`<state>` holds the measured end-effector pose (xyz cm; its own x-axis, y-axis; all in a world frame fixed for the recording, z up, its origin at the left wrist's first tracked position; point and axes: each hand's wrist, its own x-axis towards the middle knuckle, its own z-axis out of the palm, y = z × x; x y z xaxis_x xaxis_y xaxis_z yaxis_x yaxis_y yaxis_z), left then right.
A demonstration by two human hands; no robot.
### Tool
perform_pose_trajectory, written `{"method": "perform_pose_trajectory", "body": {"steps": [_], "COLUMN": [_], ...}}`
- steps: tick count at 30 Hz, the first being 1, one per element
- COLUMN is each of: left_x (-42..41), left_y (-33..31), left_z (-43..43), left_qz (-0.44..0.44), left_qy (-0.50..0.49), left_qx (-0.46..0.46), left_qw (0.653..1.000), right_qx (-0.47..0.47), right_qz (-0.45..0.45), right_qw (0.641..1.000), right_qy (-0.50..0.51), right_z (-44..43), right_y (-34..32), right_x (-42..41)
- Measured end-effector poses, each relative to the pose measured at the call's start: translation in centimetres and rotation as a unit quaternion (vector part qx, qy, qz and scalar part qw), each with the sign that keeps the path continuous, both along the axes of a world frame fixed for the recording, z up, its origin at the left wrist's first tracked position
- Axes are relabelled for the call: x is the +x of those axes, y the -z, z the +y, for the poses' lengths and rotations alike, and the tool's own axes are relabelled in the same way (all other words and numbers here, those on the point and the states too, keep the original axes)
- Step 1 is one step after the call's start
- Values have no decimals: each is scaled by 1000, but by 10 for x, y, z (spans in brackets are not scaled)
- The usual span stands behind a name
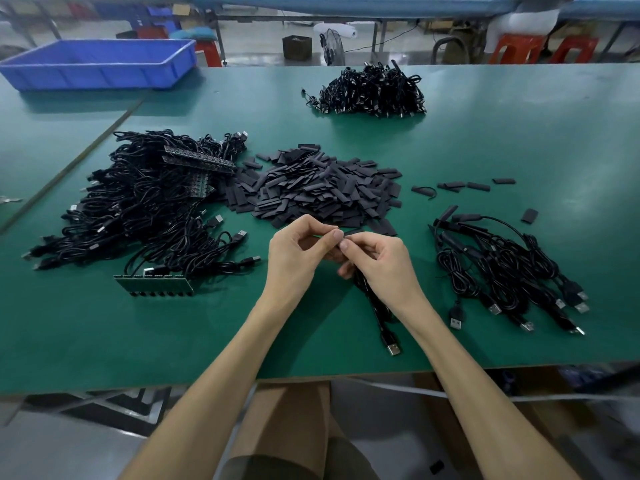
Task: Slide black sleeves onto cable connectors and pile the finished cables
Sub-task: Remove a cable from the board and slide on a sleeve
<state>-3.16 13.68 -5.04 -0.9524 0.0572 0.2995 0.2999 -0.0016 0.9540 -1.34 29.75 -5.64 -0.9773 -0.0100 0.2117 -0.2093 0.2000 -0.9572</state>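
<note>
Workbench with a green mat surface (502, 161), seen from above by the person sitting at its near edge. Toward the left edge sprawls the biggest thing, a tangled heap of black USB cables (138, 209), apparently waiting for sleeves. A blue plastic tray (100, 64) stands at the far left corner. In the middle lies a plentiful mound of flat black sleeve pieces (322, 188). Near the far edge sits a second pile of black cables (374, 91); whether those are finished cannot be told. Toward the right edge, a small fan of sleeved cables (502, 268) looks like the finished pile, only a few so far. Between the mound and the near edge, the left hand (298, 251) pinches one black sleeve (355, 231) between thumb and forefinger. The right hand (377, 261) grips the black cable in work (379, 317), its plug trailing toward the near edge. The job looks early: one sleeve going on, most cables left
</note>
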Motion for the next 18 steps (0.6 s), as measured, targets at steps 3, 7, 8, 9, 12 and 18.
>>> {"method": "perform_pose_trajectory", "body": {"steps": [3,7,8,9,12,18], "left_x": [0,1,1,1,0,0], "left_y": [0,0,-1,-1,-2,-1], "left_z": [1,2,2,2,0,1], "left_qz": [6,8,3,-5,-28,-31], "left_qy": [-4,-10,-6,-2,2,1], "left_qx": [-5,-14,-9,-2,15,13], "left_qw": [1000,1000,1000,1000,999,999], "right_qx": [-16,-18,-20,-21,-32,-50], "right_qz": [-9,-11,-13,-15,-20,-30], "right_qw": [1000,1000,1000,1000,999,998], "right_qy": [-8,-10,-9,-8,-3,-3], "right_z": [1,1,1,1,1,0], "right_y": [2,4,4,4,4,2], "right_x": [-3,-4,-4,-4,-4,-4]}}
